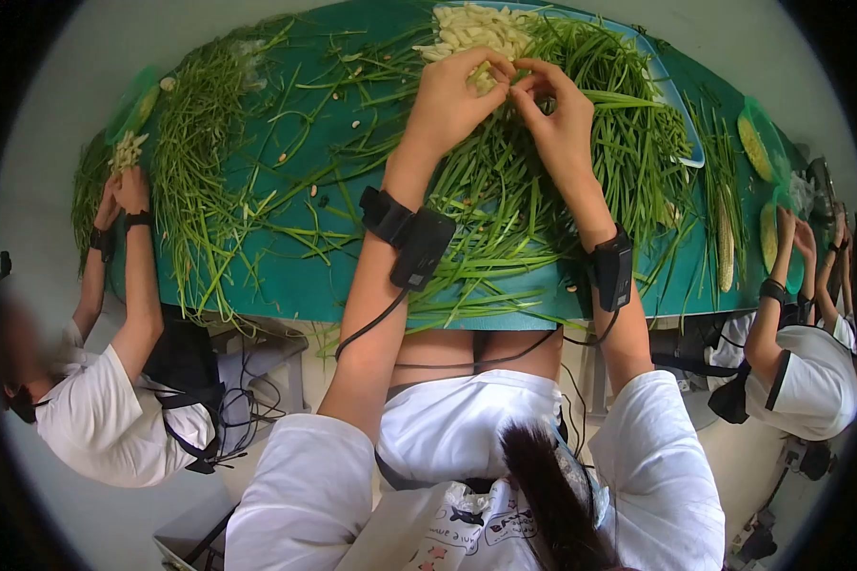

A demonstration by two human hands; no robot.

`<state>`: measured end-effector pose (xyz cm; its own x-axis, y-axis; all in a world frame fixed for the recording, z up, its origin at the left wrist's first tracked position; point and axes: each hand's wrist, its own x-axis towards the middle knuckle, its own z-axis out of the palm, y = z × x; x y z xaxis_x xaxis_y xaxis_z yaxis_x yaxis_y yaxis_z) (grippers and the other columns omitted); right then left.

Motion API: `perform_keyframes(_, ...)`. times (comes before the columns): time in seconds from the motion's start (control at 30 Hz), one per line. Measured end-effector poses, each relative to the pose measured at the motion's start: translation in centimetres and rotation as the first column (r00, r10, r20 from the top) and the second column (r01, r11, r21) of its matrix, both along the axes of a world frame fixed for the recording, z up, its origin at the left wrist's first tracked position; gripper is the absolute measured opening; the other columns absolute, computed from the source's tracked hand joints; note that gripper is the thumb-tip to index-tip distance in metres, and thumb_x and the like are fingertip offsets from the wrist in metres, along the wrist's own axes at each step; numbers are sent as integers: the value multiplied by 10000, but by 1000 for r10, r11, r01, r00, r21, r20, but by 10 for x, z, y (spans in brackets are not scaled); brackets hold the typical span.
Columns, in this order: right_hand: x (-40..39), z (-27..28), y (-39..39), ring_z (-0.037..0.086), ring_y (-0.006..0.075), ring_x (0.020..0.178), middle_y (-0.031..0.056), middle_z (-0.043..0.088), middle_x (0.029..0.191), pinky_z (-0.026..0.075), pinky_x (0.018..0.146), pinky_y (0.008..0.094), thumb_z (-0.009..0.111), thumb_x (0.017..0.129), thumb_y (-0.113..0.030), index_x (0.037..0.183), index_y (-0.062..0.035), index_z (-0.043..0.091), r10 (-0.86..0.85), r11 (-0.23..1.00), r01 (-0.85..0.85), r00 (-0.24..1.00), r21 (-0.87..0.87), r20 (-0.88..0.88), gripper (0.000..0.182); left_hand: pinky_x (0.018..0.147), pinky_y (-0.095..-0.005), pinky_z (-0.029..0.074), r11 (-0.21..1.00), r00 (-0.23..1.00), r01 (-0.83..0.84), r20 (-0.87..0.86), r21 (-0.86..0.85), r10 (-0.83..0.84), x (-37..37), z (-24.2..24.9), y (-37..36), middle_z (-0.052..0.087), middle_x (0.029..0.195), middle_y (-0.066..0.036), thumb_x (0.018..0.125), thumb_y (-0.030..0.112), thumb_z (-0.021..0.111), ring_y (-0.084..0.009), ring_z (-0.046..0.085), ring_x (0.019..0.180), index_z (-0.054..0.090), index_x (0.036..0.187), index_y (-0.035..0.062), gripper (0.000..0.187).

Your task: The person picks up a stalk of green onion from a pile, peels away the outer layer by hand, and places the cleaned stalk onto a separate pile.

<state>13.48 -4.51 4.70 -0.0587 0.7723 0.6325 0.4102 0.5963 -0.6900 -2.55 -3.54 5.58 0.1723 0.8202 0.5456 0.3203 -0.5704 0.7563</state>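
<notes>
My left hand [459,103] is closed, its fingers curled round a few pale yellow-green pieces [486,78] whose kind I cannot make out. Just beside it, my right hand [557,119] is pinched, thumb and forefinger close to the left fingertips. Whatever is in that pinch is too small to tell. Beyond my hands lies a pile of cream-coloured pieces [476,29] that look like peeled garlic cloves. Long, thin green stalks [505,181] are heaped under and around both hands.
A blue-edged white tray [697,152] stands right of the greens on the green table [343,285]. Another heap of stalks [195,162] lies left. Corn cobs [726,238] and green baskets [767,143] are right. People in white sleeves work at both sides. Cables hang from my wrist devices [423,249].
</notes>
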Motion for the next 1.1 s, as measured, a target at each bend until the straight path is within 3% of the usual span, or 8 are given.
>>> perform_keyframes(0.13, 2, 2, -1, 630, 137, 735, 66, 674, 812, 498, 684, 272, 688, 825, -43, 965, 2, 663, -10, 999, 10, 1000, 46, -19, 149, 639, -256, 448, 999, 999, -13, 31, 50, 11, -1, -6, 2, 695, 909, -36, 828, 117, 652, -114, 589, 738, 652, 1030, 72, 207)
perform_keyframes(0.27, 0, 7, -4, 635, 143, 753, 67, 673, 808, 495, 724, 281, 694, 822, -44, 928, 5, 666, 7, 999, -5, 997, 32, -74, 120, 694, -277, 472, 999, 1000, -17, -10, 30, 18, 1, -9, 4, 693, 924, -64, 822, 107, 660, -144, 615, 777, 640, 1053, 71, 234)
perform_keyframes(0.37, 2, 6, -4, 633, 141, 764, 68, 672, 807, 487, 732, 275, 700, 818, -45, 905, 12, 661, 16, 999, -11, 995, 50, -96, 110, 699, -266, 472, 995, 998, 50, 40, 91, -54, 4, -10, 2, 690, 932, -54, 818, 117, 681, -123, 607, 784, 645, 1055, 75, 244)
perform_keyframes(0.47, 5, 5, 0, 631, 132, 774, 65, 671, 803, 482, 733, 267, 705, 814, -43, 899, 15, 661, 17, 995, -10, 998, 103, -68, 112, 695, -255, 466, 997, 995, 77, 62, 2, -77, 3, -3, 1, 685, 931, -36, 822, 133, 701, -102, 596, 795, 654, 1047, 78, 237)
perform_keyframes(0.53, 5, 5, -2, 625, 126, 770, 62, 674, 810, 480, 725, 266, 711, 810, -47, 886, 15, 662, 11, 1000, -7, 993, 28, -119, 109, 668, -245, 449, 989, 996, 76, 56, -126, -70, 1, -3, 0, 672, 916, -7, 834, 153, 710, -76, 563, 776, 664, 1028, 73, 214)
perform_keyframes(0.73, -1, 10, -7, 613, 126, 761, 70, 679, 811, 481, 710, 269, 706, 828, -72, 907, 14, 661, -4, 1000, 7, 994, 25, -114, 126, 612, -238, 409, 999, 997, 34, 76, -23, -32, -1, -10, 5, 648, 851, 17, 837, 185, 720, -54, 494, 698, 675, 979, 56, 197)
perform_keyframes(0.97, 4, 5, -3, 608, 131, 749, 72, 668, 805, 480, 709, 274, 686, 850, -86, 935, 11, 635, 3, 997, 0, 999, 74, -49, 139, 611, -239, 414, 997, 1000, 0, 3, -73, 0, -1, 3, -4, 653, 841, 13, 830, 193, 729, -71, 494, 663, 672, 963, 54, 200)
perform_keyframes(1.1, 2, 6, -5, 601, 132, 722, 77, 651, 781, 473, 647, 273, 667, 868, -94, 933, 6, 616, -13, 998, 14, 1000, 61, -17, 130, 579, -247, 391, 1000, 998, 20, 61, 13, -21, 1, -2, 0, 649, 827, 9, 840, 189, 716, -65, 457, 631, 685, 969, 48, 193)
